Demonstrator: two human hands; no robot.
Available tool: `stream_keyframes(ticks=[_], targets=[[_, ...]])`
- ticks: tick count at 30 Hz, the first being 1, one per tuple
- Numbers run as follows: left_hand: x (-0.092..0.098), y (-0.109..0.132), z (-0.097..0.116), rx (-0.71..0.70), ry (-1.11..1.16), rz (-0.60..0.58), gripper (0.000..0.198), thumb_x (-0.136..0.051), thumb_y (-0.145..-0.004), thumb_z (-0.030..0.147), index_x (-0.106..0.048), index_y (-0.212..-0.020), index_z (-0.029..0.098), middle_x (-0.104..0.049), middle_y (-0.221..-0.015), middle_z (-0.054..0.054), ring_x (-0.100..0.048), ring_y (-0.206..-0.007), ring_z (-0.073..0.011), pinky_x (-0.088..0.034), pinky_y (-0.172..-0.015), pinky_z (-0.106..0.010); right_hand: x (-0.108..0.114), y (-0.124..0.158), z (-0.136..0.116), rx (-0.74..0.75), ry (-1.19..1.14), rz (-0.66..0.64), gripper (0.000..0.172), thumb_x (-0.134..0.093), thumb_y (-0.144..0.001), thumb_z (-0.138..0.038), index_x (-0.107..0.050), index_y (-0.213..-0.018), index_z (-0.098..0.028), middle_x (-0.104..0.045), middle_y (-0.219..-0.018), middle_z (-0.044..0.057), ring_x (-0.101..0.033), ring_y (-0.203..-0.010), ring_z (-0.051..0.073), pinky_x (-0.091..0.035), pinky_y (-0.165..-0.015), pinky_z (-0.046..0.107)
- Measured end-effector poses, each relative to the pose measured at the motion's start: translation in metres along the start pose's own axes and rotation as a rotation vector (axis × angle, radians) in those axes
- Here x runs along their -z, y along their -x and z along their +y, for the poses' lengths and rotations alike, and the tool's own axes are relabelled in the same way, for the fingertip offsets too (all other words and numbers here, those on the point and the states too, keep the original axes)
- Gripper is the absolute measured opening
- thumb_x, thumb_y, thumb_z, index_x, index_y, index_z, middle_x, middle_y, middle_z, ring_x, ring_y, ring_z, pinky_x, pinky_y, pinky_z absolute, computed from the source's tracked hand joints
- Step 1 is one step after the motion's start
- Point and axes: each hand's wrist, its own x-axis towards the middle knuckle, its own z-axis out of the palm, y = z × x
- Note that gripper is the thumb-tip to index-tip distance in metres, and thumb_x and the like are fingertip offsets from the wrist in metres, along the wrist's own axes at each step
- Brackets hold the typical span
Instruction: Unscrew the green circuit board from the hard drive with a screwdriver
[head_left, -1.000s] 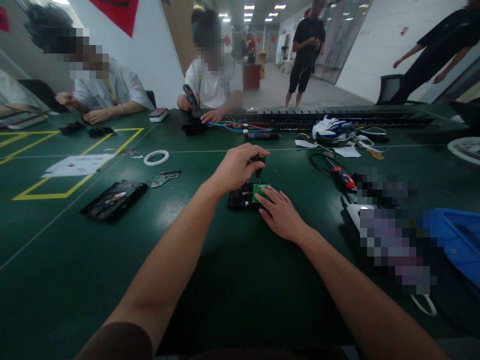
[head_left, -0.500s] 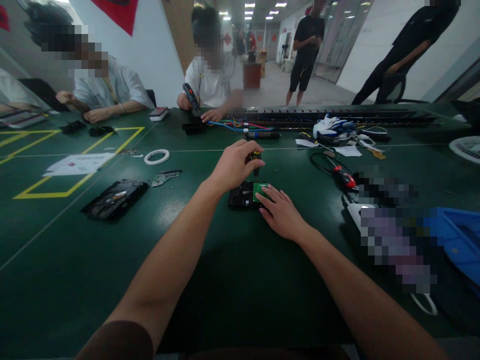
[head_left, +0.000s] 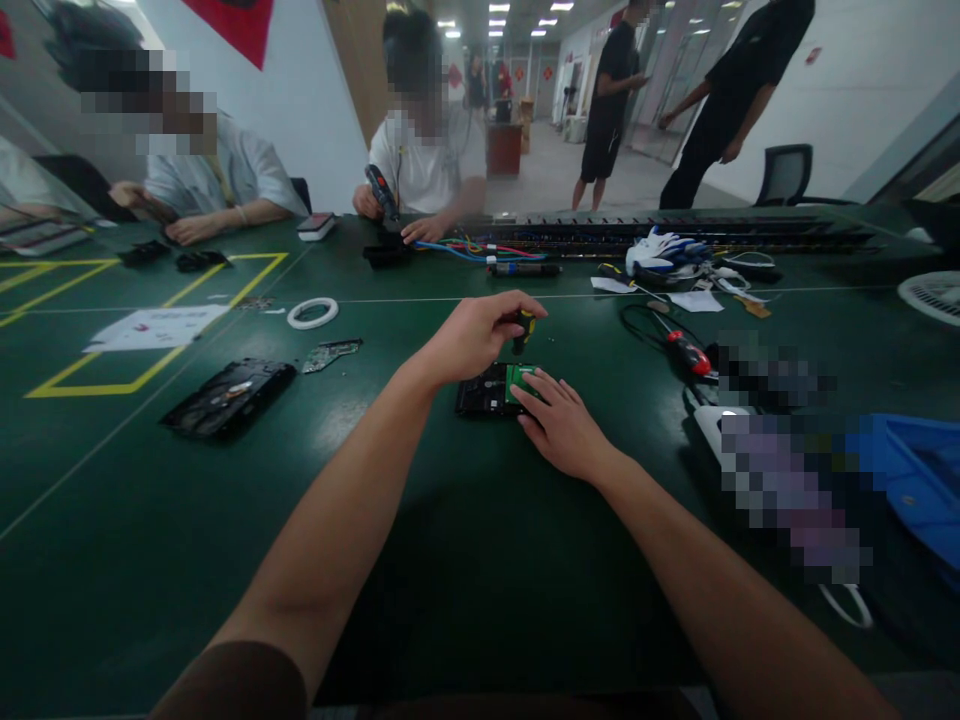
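A small black device with a green circuit board at its right side lies flat on the green table. Above its far edge, my left hand grips a short black-and-yellow screwdriver between thumb and fingers. Whether the tool's tip touches the device cannot be made out. The fingers of my right hand are spread, their tips resting on the green board and the device's right edge. That hand holds nothing.
On the left lie a black casing, a loose circuit board and a white ring. At right are a red-and-black screwdriver, gloves and a blue bin. People sit across the table.
The fingers of my left hand have risen slightly and shifted right, and the screwdriver now leans. My right hand stays put. In the background, a standing person in black has moved left.
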Motion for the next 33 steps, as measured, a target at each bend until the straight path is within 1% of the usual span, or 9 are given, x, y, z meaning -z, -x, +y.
stream_keyframes(ticks=[3, 8, 12, 17, 21, 23, 27, 30, 33], targets=[[0.000, 0.000, -0.001, 0.004, 0.037, -0.010, 0.037, -0.056, -0.090, 0.008, -0.071, -0.120, 0.023, -0.074, -0.121, -0.006, -0.070, -0.111, -0.0196, -0.054, -0.103, -0.039, 0.000, 0.000, 0.000, 0.001, 0.000, -0.002, 0.048, -0.046, -0.107, -0.033, -0.052, -0.154, -0.024, -0.042, -0.167, 0.011, -0.027, -0.159, 0.031, -0.028, -0.126, 0.062], [0.001, 0.000, -0.005, 0.018, 0.076, 0.019, 0.035, -0.058, -0.091, 0.010, -0.072, -0.120, 0.022, -0.073, -0.125, -0.007, -0.069, -0.114, -0.0203, -0.054, -0.104, -0.040, -0.001, 0.000, 0.002, 0.008, -0.022, 0.010, 0.049, -0.046, -0.106, -0.034, -0.051, -0.154, -0.028, -0.044, -0.166, 0.009, -0.026, -0.160, 0.031, -0.028, -0.125, 0.064], [0.003, 0.000, -0.004, 0.014, 0.081, 0.027, 0.032, -0.062, -0.092, 0.014, -0.073, -0.121, 0.022, -0.074, -0.125, -0.006, -0.069, -0.113, -0.0205, -0.056, -0.100, -0.038, -0.001, 0.000, 0.002, 0.014, -0.011, 0.011, 0.048, -0.046, -0.107, -0.034, -0.052, -0.154, -0.025, -0.043, -0.166, 0.011, -0.027, -0.159, 0.031, -0.028, -0.126, 0.062], [0.002, 0.001, -0.001, 0.097, 0.053, 0.076, 0.028, -0.072, -0.089, 0.021, -0.074, -0.117, 0.021, -0.074, -0.118, -0.007, -0.070, -0.102, -0.0203, -0.061, -0.084, -0.034, -0.002, 0.001, 0.002, 0.015, -0.020, 0.019, 0.049, -0.046, -0.106, -0.033, -0.051, -0.154, -0.026, -0.044, -0.165, 0.011, -0.028, -0.159, 0.032, -0.028, -0.125, 0.064], [-0.007, 0.000, -0.001, 0.190, 0.257, 0.102, 0.023, -0.073, -0.088, 0.021, -0.071, -0.111, 0.018, -0.071, -0.107, -0.007, -0.068, -0.092, -0.0175, -0.063, -0.069, -0.028, -0.003, 0.001, 0.003, 0.015, -0.023, 0.023, 0.049, -0.047, -0.106, -0.035, -0.051, -0.154, -0.027, -0.045, -0.165, 0.010, -0.028, -0.159, 0.031, -0.027, -0.125, 0.064], [-0.012, -0.001, -0.001, 0.255, 0.405, 0.127, 0.020, -0.071, -0.089, 0.017, -0.067, -0.108, 0.018, -0.069, -0.107, -0.007, -0.068, -0.090, -0.0153, -0.065, -0.073, -0.030, -0.003, 0.000, 0.003, 0.012, -0.023, 0.022, 0.049, -0.048, -0.106, -0.035, -0.052, -0.154, -0.028, -0.045, -0.165, 0.009, -0.028, -0.159, 0.031, -0.029, -0.125, 0.063], [-0.017, -0.003, 0.002, 0.348, 0.639, 0.109, 0.018, -0.067, -0.091, 0.012, -0.060, -0.106, 0.019, -0.070, -0.114, -0.007, -0.070, -0.103, -0.0159, -0.064, -0.090, -0.037, -0.002, 0.000, 0.002, 0.008, -0.010, 0.013, 0.049, -0.047, -0.106, -0.034, -0.052, -0.154, -0.026, -0.043, -0.166, 0.010, -0.028, -0.159, 0.031, -0.030, -0.125, 0.061], [-0.017, -0.004, 0.005, 0.407, 0.772, 0.088, 0.007, -0.061, -0.100, 0.024, -0.061, -0.105, 0.020, -0.072, -0.110, -0.007, -0.071, -0.107, -0.0171, -0.063, -0.095, -0.041, -0.001, 0.000, 0.000, 0.012, 0.001, 0.010, 0.049, -0.045, -0.107, -0.033, -0.051, -0.154, -0.023, -0.042, -0.166, 0.011, -0.026, -0.159, 0.031, -0.030, -0.125, 0.060], [-0.015, -0.004, 0.005, 0.454, 0.872, 0.059, 0.019, -0.051, -0.106, 0.033, -0.065, -0.103, 0.020, -0.074, -0.106, -0.007, -0.072, -0.107, -0.0184, -0.063, -0.097, -0.045, 0.000, 0.000, 0.000, 0.007, -0.002, 0.010, 0.048, -0.045, -0.107, -0.032, -0.052, -0.154, -0.023, -0.043, -0.166, 0.011, -0.026, -0.160, 0.031, -0.030, -0.125, 0.060]])
